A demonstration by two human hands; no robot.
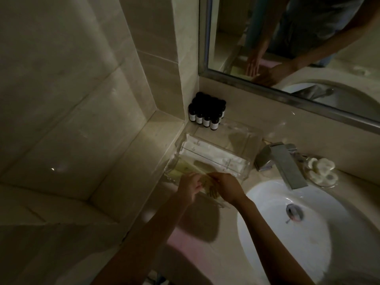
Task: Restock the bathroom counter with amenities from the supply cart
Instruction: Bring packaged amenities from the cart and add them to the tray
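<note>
Yellow packets [209, 189] sat pinched in my left hand [190, 186] and right hand [228, 188], probably to square them into the tray [236, 140] beneath.

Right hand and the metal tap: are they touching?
Apart. The head view shows the right hand holding yellowish packets at the front of the clear tray, with bare counter showing between it and the tap.

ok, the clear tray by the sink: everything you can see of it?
The tray is a clear, acrylic-looking rectangle with low walls and dividers, flat on the counter between the dark bottles and the sink. White packets lie in its middle section, yellowish packets in the near one; the far one looks bare. The left hand and right hand work at the near packets; grip blurred.
</note>
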